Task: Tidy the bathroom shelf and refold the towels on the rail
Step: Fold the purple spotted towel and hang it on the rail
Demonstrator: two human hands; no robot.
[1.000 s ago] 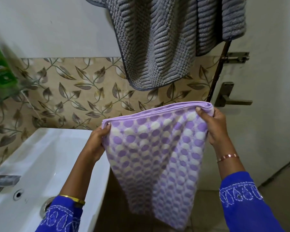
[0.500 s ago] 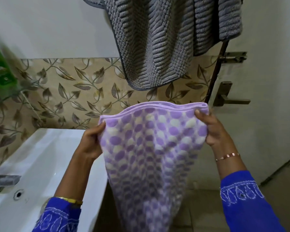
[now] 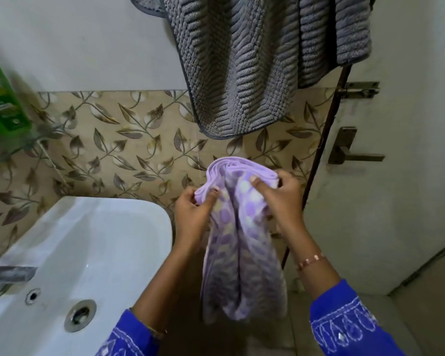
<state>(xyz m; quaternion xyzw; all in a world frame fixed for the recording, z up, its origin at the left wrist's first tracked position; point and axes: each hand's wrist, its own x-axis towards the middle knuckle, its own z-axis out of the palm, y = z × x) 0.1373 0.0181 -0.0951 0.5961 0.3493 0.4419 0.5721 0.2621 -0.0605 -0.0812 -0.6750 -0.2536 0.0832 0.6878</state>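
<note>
A purple and white dotted towel (image 3: 242,255) hangs in front of me, folded lengthwise with its top edge bunched between both hands. My left hand (image 3: 190,214) pinches the left top corner. My right hand (image 3: 278,199) grips the right top corner, close beside the left. Above them a grey ribbed towel (image 3: 242,62) hangs unevenly from the top of the view; the rail itself is out of sight. At the far left, a green bottle (image 3: 3,98) stands on a glass shelf (image 3: 13,147).
A white sink (image 3: 93,253) with a drain and a tap (image 3: 8,273) fills the lower left. A door with a handle (image 3: 350,150) and a bolt (image 3: 357,89) stands on the right. Leaf-patterned tiles cover the wall behind.
Both hands have come together, folding the spread purple towel in half lengthwise. The towel now hangs narrow instead of wide.
</note>
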